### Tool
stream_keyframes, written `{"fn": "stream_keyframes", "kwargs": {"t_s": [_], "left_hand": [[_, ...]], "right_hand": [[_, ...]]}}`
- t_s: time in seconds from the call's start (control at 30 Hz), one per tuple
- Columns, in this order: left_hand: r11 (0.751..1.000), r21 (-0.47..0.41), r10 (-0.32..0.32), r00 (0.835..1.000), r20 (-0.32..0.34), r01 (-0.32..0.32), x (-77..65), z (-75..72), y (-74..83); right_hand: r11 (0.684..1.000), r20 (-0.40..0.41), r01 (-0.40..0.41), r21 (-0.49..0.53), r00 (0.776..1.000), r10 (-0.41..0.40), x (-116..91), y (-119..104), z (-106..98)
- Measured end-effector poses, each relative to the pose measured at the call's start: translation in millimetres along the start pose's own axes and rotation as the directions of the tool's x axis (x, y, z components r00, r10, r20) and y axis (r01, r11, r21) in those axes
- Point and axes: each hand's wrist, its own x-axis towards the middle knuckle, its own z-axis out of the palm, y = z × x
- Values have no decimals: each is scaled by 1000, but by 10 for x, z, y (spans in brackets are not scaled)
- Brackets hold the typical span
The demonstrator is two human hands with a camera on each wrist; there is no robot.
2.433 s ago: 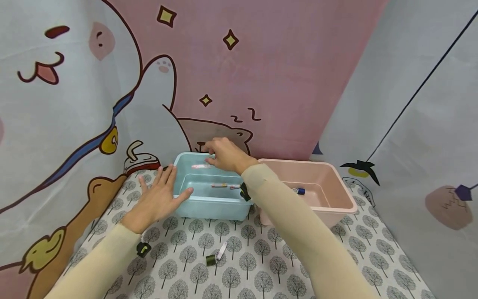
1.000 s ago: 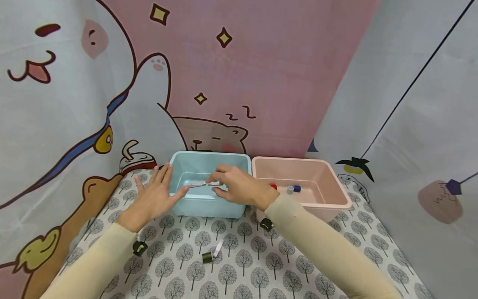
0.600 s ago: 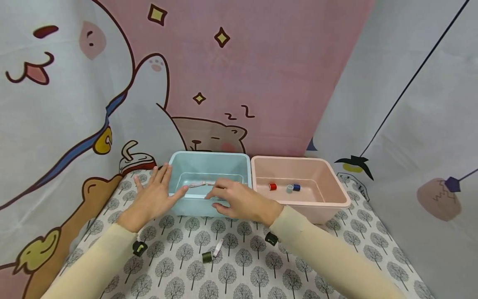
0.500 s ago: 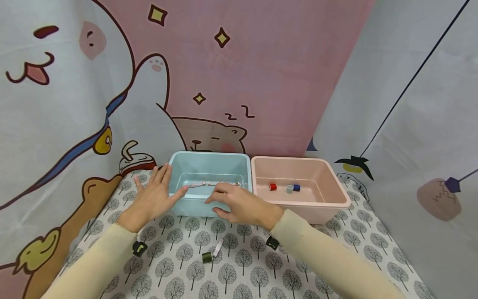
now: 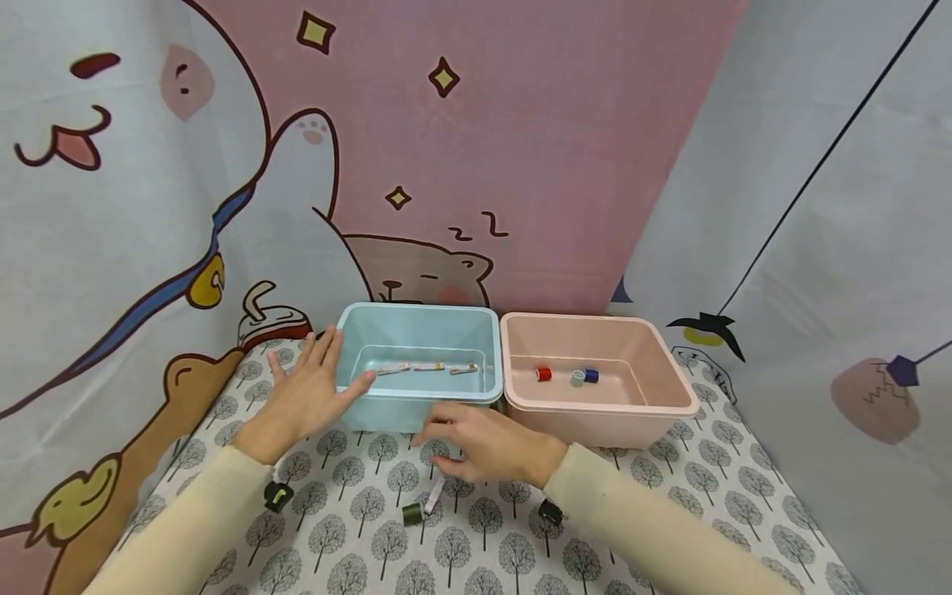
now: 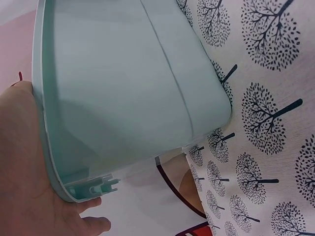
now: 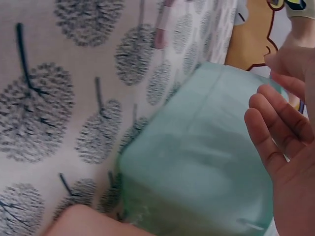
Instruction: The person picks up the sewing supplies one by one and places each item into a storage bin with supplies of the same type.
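My left hand (image 5: 307, 397) rests on the left end of a light blue bin (image 5: 427, 395), its fingers fairly straight along the rim. In the left wrist view the palm lies against the bin's rim. On the bin's floor, three slim whitish pieces (image 5: 428, 367) lie in a row; their kind is too small to tell. My right hand (image 5: 483, 442) hovers before the bin's front wall, fingers loosely bent and holding nothing. Below it on the cloth lie a slim white-pink stick (image 5: 435, 496), partly hidden by the hand, and a dark green thread spool (image 5: 412, 515).
A pink bin (image 5: 606, 408) stands right beside the blue one. Inside it are a red spool (image 5: 544, 374), a pale grey spool (image 5: 577, 378) and a blue spool (image 5: 591, 376). A tree-patterned cloth (image 5: 357, 545) covers the table; a cartoon curtain (image 5: 535, 165) hangs behind.
My right hand has come out of the blue bin, toward me and over the cloth. The slim pieces now lie in one row. My left hand stays at the bin's rim.
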Motion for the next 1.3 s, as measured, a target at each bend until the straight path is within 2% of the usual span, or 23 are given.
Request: {"fn": "stream_keyframes", "kwargs": {"t_s": [0.27,0.57,0.83,1.3], "left_hand": [[1000,-6,3,1000,-1,-4,-4,-2,-3],[1000,-17,7,1000,-10,-7,-9,7,-7],[1000,-13,9,1000,-12,-9,-4,6,-12],[1000,-8,3,1000,-9,-3,4,-3,-5]], "right_hand": [[997,136,-69,31,989,64,-86,31,168],[994,214,-102,50,973,89,-175,84,394],[989,247,-130,74,963,109,-219,123,523],[990,232,-93,106,970,66,-225,137,648]]}}
